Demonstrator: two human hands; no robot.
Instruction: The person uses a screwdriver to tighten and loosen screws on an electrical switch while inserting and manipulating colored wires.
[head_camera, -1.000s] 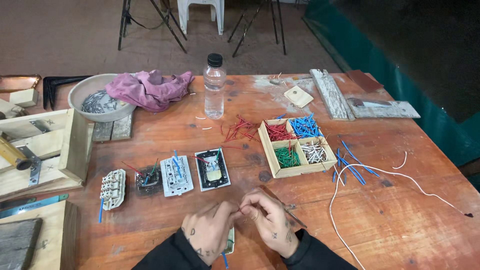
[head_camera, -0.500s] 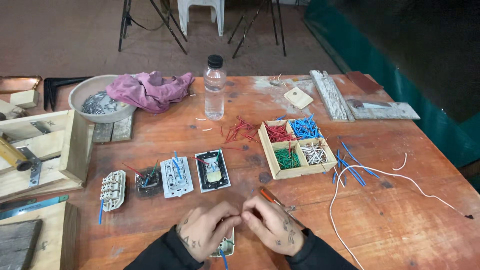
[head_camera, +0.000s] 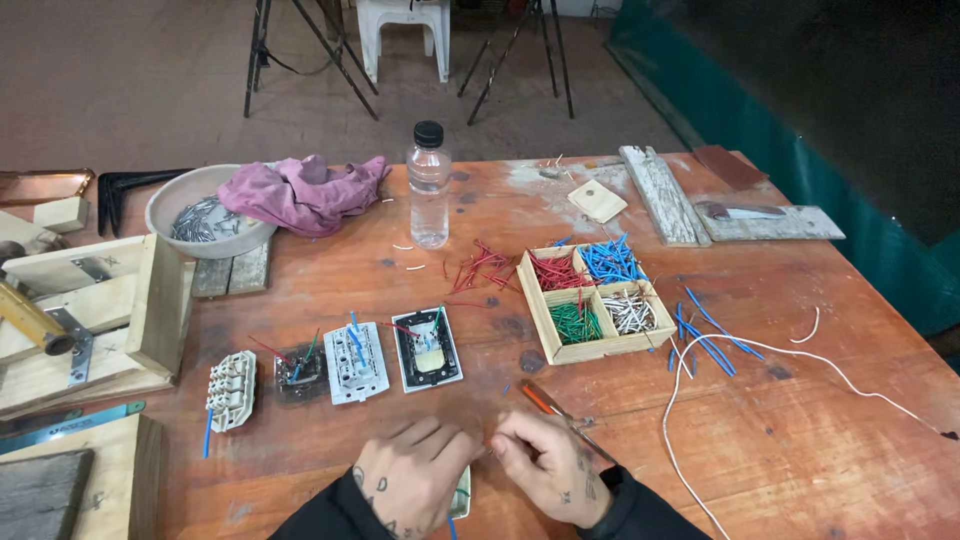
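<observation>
Dim, warm artificial light from above, wooden tabletop evenly lit with soft short shadows, far right background falling into darkness, sharp focus at centre, mild wide-angle stretching at edges

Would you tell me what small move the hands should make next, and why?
Probably the right hand should pick up the screwdriver lying beside it: both hands meet over the switch part under the left hand, and no tool is visibly gripped.
</observation>
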